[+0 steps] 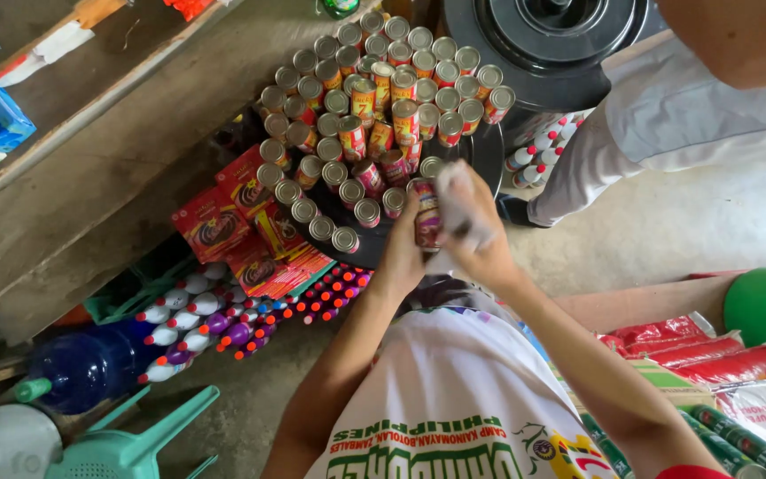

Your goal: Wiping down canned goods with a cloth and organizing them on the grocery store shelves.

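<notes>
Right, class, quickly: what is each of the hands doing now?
Left hand: closed around a red-labelled can.
Right hand: closed on a pale cloth, pressed against that can.

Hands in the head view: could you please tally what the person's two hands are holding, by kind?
can, in the left hand: 1
cloth, white, in the right hand: 1
Total: 2

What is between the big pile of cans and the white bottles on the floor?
Red flat packets lie between the cans and white bottles, in the head view.
</notes>
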